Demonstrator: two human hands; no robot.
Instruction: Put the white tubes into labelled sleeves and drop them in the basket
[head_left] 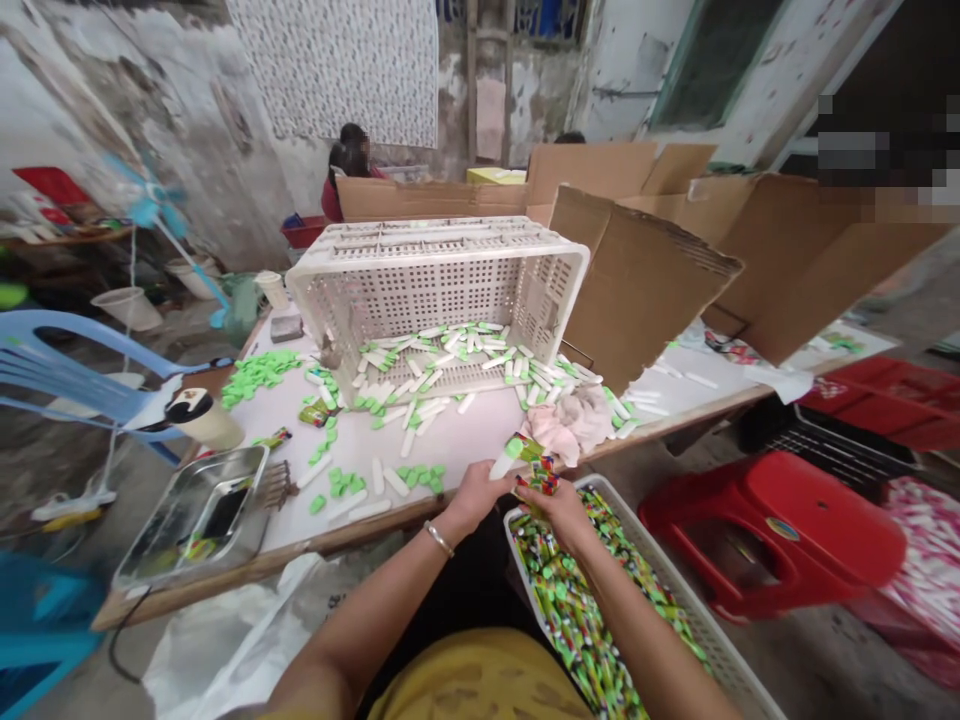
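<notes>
My left hand is closed round a white tube with a green cap, held tilted above the table's front edge. Close beside it, my right hand grips a small bunch of green, red and blue printed wrappers; whether tubes are inside them I cannot tell. Below my right arm, a long white crate is full of small green printed pieces. On the table, a white perforated basket lies on its side, its opening towards me, with many white green-capped tubes in and before it.
A pink cloth lies near my hands. Loose green caps and a metal tray are on the left. Cardboard sheets stand behind. A red stool is at right, a blue chair at left. A person sits beyond.
</notes>
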